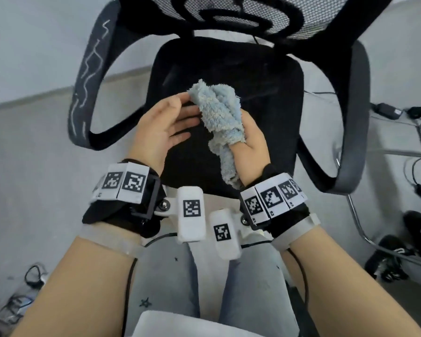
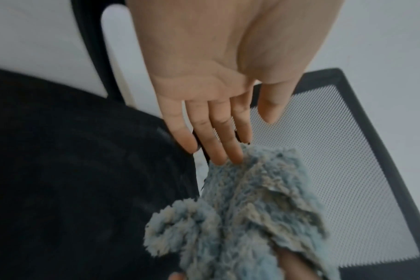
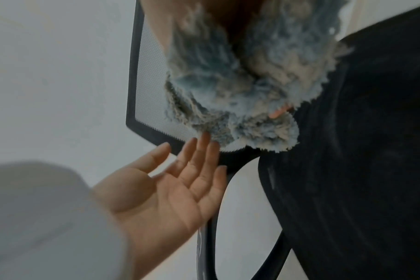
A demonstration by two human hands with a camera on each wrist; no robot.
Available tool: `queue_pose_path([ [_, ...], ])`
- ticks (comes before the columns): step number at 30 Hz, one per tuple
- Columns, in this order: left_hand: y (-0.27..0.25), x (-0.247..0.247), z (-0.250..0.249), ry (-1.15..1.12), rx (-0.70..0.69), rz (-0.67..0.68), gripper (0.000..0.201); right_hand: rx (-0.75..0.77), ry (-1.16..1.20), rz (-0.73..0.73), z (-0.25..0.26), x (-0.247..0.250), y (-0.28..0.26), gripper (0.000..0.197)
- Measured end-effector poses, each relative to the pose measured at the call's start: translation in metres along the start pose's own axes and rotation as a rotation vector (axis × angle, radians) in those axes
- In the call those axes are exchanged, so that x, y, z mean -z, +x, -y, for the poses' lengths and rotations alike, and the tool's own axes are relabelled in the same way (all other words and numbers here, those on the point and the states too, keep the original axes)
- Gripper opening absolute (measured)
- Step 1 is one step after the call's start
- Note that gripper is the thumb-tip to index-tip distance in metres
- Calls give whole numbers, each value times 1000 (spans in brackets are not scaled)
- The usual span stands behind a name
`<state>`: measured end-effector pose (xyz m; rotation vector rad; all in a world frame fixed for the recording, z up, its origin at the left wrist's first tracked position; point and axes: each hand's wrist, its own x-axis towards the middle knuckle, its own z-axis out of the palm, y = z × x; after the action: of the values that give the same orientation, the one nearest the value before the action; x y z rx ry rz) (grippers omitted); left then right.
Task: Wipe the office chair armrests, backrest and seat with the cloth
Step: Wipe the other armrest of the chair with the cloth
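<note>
Cloth point(image 1: 219, 110) bunched in the clasping right hand point(image 1: 250, 142), left hand point(image 1: 165, 125) flat-fingered at its edge: refold into a flat pad before wiping the seat point(image 1: 265, 76).

— How are the two hands set?
— Both forearms reach forward side by side, palms turned toward each other. The left hand point(image 1: 167, 122) is flat, fingers straight and together, their tips touching the cloth point(image 1: 220, 110).
— And the other?
— The right hand point(image 1: 250, 144) is curled round the bunched cloth, thumb wrapped in it, a loose end hanging past its wrist.
</note>
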<state>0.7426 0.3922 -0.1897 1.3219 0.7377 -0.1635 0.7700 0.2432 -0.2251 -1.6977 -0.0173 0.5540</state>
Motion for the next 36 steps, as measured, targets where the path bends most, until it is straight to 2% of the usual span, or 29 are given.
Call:
queue_pose_path([
  [7,51,152,-51,-46,-196,-128,19,-2,-12,13,33,-142,57,51],
  [9,72,182,-51,-53,-176,-180,20,5,-15,-16,42,-164,75,51],
  [12,102,210,-36,45,-66,-261,21,-3,-35,-63,51,-184,103,50],
  [13,111,216,-29,78,5,-251,20,17,-53,-69,54,-189,113,51],
  [15,125,224,-10,89,197,-146,26,106,-153,-74,58,-195,137,50],
  [17,130,228,8,50,368,-3,35,210,-365,-50,58,-199,168,50],
  [19,128,227,16,-1,468,116,52,197,-619,53,56,-203,194,54],
  [21,128,227,17,70,456,180,63,133,-744,148,47,-210,206,63],
  [22,129,227,16,142,435,166,63,111,-738,158,43,-214,205,68],
  [24,132,229,15,170,440,134,56,102,-693,161,35,-220,190,72],
  [28,135,227,14,50,465,152,30,223,-840,411,29,-224,141,69],
  [30,136,229,15,42,483,158,27,207,-946,474,40,-221,143,75],
  [33,136,232,15,-91,515,201,38,90,-983,306,57,-215,183,80],
  [36,137,234,14,-128,522,257,46,-15,-802,162,68,-215,213,74],
])
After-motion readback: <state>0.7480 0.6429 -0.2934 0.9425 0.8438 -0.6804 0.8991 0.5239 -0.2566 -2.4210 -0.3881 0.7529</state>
